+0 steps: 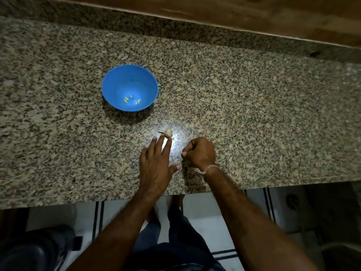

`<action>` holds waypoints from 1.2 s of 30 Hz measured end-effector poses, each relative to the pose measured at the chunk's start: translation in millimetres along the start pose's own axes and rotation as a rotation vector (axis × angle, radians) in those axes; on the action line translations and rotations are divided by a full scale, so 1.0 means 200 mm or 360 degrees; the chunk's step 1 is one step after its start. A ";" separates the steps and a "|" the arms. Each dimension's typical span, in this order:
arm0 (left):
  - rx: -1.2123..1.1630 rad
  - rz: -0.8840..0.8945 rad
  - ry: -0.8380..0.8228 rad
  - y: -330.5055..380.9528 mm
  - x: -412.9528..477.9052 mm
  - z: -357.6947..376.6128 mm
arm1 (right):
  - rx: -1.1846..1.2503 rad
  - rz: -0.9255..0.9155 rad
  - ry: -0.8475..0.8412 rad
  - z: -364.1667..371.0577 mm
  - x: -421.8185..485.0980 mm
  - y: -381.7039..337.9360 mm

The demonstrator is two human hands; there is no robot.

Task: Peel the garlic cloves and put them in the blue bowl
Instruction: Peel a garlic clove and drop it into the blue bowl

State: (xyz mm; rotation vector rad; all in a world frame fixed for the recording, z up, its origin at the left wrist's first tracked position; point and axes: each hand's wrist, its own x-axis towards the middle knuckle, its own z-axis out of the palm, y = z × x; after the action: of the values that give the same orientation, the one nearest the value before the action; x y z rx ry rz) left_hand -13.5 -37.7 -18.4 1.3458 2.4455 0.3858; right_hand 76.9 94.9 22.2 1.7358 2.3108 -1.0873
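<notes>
- Dark jeans [175, 251] and pale floor tiles [201, 210] show below the counter edge.
- Left hand [156, 163] lies flat on the granite counter [254, 114], fingers straight and spread, gripping nothing; its fingertips reach a small garlic piece [168, 132], seemingly touching it.
- Right hand [199, 153], with a thread band [210, 169] at the wrist, rests just beside the left, curled into a fist; whether it holds anything I cannot tell.
- Blue bowl [121, 79] stands farther back to the left, holding a few peeled cloves [129, 99].
</notes>
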 end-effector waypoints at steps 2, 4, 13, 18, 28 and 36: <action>-0.0011 0.0002 0.0027 0.01 -0.01 0.00 | 0.0038 0.0005 0.0025 0.01 0.00 0.00; -0.0011 -0.0001 0.0055 0.01 -0.01 0.00 | 0.0014 -0.0001 0.0078 0.03 -0.01 0.01; -0.0661 -0.0193 0.0306 0.08 -0.07 -0.01 | 0.0762 0.0058 0.0078 0.06 -0.08 0.10; -0.1251 -0.0355 0.0226 0.17 -0.03 -0.09 | 0.1671 0.0344 -0.0381 0.04 -0.16 0.15; -0.1058 -0.0360 0.0328 0.30 0.00 -0.17 | 0.1252 -0.0319 -0.0200 -0.11 -0.12 0.17; -0.0869 -0.0267 0.0406 0.37 0.03 -0.19 | 0.0905 -0.0571 -0.0083 -0.14 -0.03 0.20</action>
State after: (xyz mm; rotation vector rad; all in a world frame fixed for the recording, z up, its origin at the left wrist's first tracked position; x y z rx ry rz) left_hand 24.1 2.9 44.1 0.8955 2.3625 1.1409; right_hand 123.9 110.2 26.2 1.4084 2.5036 -1.9855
